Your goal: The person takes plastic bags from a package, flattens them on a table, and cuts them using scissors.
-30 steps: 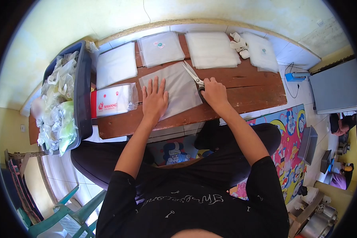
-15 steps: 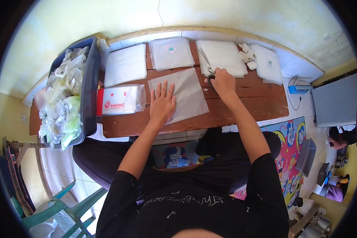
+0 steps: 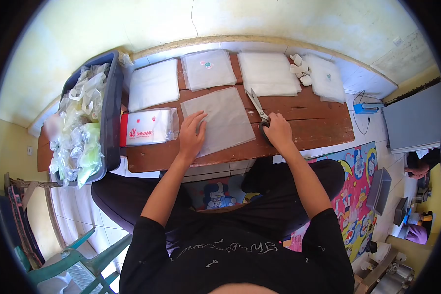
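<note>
A clear plastic sheet or bag (image 3: 226, 120) lies flat on the brown wooden table (image 3: 308, 117). My left hand (image 3: 192, 134) rests at its left edge, fingers a little bent and apart, holding nothing. My right hand (image 3: 278, 131) grips the dark handles of a pair of scissors (image 3: 257, 105), to the right of the sheet. The scissor blades point up and away from me, slightly apart. Left of my left hand lies a red and white pack marked BAWANG (image 3: 149, 128).
Stacks of clear bags (image 3: 153, 84) line the table's far side, with white handle-like pieces (image 3: 300, 70) between two of them. A dark bin (image 3: 113, 112) full of plastic stands at the left. A green chair (image 3: 68, 262) is at lower left. Another person's hand (image 3: 419, 171) shows at far right.
My left hand has slid to the left edge of the sheet and its fingers have bent. My right hand has brought the scissors lower, down off the stack at the back.
</note>
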{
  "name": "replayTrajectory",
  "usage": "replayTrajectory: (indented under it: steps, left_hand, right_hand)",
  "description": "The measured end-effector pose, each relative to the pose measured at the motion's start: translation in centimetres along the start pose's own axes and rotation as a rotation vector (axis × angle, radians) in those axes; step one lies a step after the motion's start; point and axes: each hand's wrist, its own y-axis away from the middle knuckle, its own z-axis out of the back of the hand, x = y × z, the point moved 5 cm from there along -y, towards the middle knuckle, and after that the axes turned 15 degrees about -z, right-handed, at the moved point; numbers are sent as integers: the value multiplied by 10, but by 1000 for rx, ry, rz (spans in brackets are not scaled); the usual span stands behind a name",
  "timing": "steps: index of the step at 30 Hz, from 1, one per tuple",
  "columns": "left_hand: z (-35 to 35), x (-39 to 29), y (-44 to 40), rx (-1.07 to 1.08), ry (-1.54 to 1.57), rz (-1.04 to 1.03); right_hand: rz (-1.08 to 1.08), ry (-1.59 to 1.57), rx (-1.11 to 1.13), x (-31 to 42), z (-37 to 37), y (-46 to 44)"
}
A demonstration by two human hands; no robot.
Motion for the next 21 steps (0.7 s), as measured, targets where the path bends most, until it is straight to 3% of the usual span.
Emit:
replayTrajectory:
  steps: [5, 7, 8, 11, 14, 16, 19, 21]
  left_hand:
    - [28, -4, 1, -15, 71, 103]
    - [34, 8, 4, -13, 157, 316]
    - [39, 11, 4, -15, 155, 317]
    - [43, 20, 10, 159, 122, 328]
    - [39, 20, 19, 281, 113, 257]
    - [39, 0, 15, 397, -3, 69]
    - [38, -13, 22, 422, -38, 3]
    - [37, -23, 30, 426, -82, -72]
  right_hand:
    - [35, 55, 31, 5, 3, 3]
    - [54, 78, 42, 6, 3, 1]
    - [83, 103, 52, 6, 0, 0]
    - [101, 155, 65, 12, -2, 3]
    - [57, 227, 51, 18, -2, 8]
    - [29, 274, 35, 31, 8, 14]
    - [102, 226, 117, 54, 20, 28]
    - [316, 100, 121, 66, 17, 35]
